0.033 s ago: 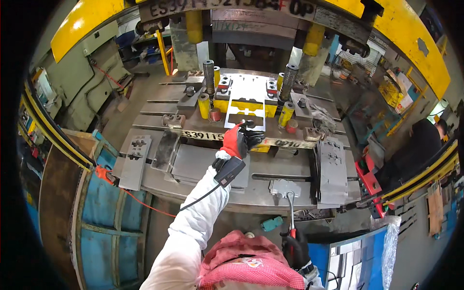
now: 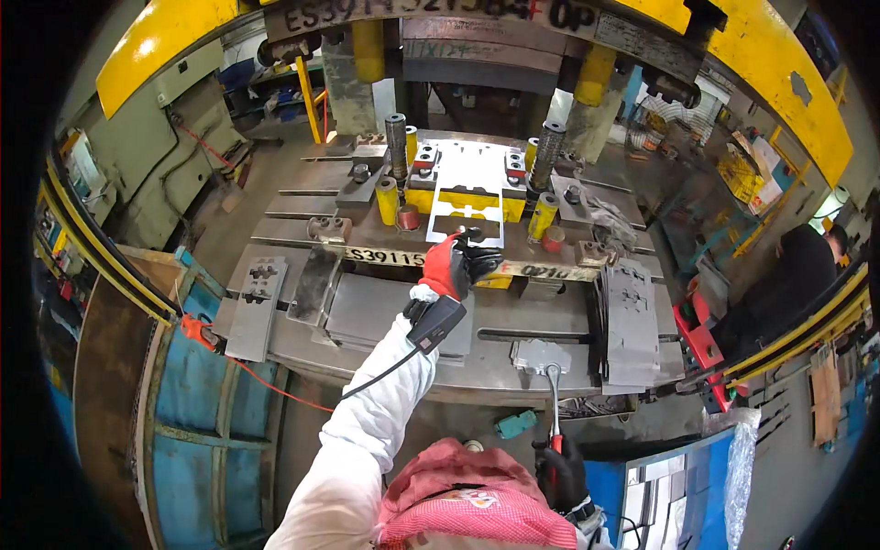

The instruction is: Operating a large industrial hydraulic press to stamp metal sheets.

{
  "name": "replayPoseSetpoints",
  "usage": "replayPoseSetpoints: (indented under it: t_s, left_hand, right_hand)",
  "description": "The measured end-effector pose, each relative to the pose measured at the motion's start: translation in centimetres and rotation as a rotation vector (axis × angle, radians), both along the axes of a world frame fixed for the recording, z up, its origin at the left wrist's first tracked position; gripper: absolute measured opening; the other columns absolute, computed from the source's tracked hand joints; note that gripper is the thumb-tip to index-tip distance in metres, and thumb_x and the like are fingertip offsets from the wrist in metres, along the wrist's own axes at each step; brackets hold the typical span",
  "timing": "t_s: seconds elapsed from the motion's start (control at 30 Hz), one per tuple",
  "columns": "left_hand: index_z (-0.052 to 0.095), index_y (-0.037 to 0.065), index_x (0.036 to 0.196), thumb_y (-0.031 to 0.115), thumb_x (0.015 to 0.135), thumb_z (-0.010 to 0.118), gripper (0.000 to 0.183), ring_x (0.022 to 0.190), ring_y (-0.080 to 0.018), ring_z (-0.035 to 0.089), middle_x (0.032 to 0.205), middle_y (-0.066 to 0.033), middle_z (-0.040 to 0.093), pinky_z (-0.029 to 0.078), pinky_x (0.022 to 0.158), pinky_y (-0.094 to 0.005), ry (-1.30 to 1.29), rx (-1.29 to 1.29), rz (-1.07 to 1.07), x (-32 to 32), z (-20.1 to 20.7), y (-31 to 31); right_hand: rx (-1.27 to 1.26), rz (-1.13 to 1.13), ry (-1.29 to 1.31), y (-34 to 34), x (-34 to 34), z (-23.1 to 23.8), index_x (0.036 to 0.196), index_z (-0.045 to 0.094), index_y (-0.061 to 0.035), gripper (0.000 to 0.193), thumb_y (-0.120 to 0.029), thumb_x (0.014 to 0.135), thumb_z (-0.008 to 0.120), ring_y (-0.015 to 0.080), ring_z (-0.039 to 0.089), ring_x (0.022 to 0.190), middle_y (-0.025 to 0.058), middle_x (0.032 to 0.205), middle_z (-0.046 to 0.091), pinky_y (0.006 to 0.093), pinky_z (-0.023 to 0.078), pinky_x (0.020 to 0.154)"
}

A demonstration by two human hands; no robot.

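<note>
My left hand [image 2: 460, 266], in a red and black glove, is closed at the near edge of a bright sheet-metal strip [image 2: 466, 170] with cut-outs. That strip lies across the die block in the press, between the guide posts. The glove partly hides the fingertips. Low on the right, my right hand [image 2: 562, 472] in a black glove is wrapped round the red handle of a metal-shafted tool [image 2: 554, 412]. The tool's rounded head rests at a small flat metal part [image 2: 541, 356] near the front edge of the press bed.
Stacked plates [image 2: 631, 321] stand right on the press bed [image 2: 412, 380]; cut plates [image 2: 257, 307] lie left. Guide posts [image 2: 547, 151] and yellow blocks [image 2: 543, 218] flank the strip. A red cable [image 2: 284, 394] hangs left. A person in dark clothes [image 2: 779, 284] is at the right.
</note>
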State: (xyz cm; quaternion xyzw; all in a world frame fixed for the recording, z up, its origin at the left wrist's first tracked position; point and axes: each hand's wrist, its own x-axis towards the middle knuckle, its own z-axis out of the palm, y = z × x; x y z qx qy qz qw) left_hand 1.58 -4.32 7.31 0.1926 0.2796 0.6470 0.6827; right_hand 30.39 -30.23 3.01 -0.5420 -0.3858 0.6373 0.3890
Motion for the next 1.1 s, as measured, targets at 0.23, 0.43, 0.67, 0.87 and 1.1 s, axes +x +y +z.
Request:
replayPoseSetpoints:
  t_s: [0.23,0.43,0.67,0.87,1.1]
  left_hand:
    - [0.051,0.004,0.107,0.036,0.093,0.039,0.037,0.078,-0.0309,0.063,0.092,-0.0244,0.061,0.054,0.069,-0.0358,-0.017,-0.001,-0.011,-0.3,-0.7,0.6]
    - [0.051,0.005,0.107,0.036,0.092,0.041,0.036,0.078,-0.031,0.063,0.093,-0.0239,0.06,0.055,0.068,-0.0356,-0.078,-0.008,-0.033,-0.1,-0.2,0.5]
    - [0.051,0.005,0.105,0.034,0.092,0.043,0.033,0.078,-0.0299,0.063,0.092,-0.0231,0.061,0.055,0.067,-0.0345,0.61,0.389,0.234,-1.9,-5.4,3.3]
    - [0.051,0.005,0.107,0.033,0.091,0.044,0.033,0.077,-0.03,0.064,0.091,-0.0235,0.061,0.055,0.067,-0.0354,0.256,0.183,0.089,0.5,-2.1,2.2]
    - [0.048,0.003,0.108,0.03,0.091,0.044,0.032,0.079,-0.0319,0.064,0.093,-0.0243,0.061,0.055,0.07,-0.0371,-0.072,0.017,-0.018,0.0,0.3,0.1]
  right_hand:
    - [0.02,-0.112,0.042,-3.2,-0.1,-0.4,0.126,0.039,-0.0063,0.048,-0.009,0.08,0.052,0.0114,0.053,0.064,0.0057,0.088,0.057,0.0243,0.045,0.055]
    - [0.033,-0.16,-0.046,-4.7,-0.2,0.2,0.125,0.041,-0.0062,0.046,-0.008,0.08,0.05,0.012,0.053,0.063,0.0054,0.088,0.057,0.0247,0.046,0.054]
    - [0.068,-0.17,-0.005,-5.2,0.1,-0.4,0.119,0.044,-0.0054,0.04,-0.008,0.079,0.049,0.0119,0.053,0.062,0.0051,0.085,0.057,0.0239,0.045,0.053]
    - [0.046,-0.22,-0.009,-4.9,0.4,-0.5,0.116,0.044,-0.0046,0.038,-0.012,0.079,0.05,0.0118,0.053,0.061,0.0058,0.087,0.057,0.0239,0.044,0.053]
    - [0.053,-0.199,-0.02,-4.9,1.1,-1.7,0.118,0.043,-0.0045,0.04,-0.014,0.08,0.05,0.0115,0.053,0.06,0.0063,0.087,0.058,0.0244,0.045,0.051]
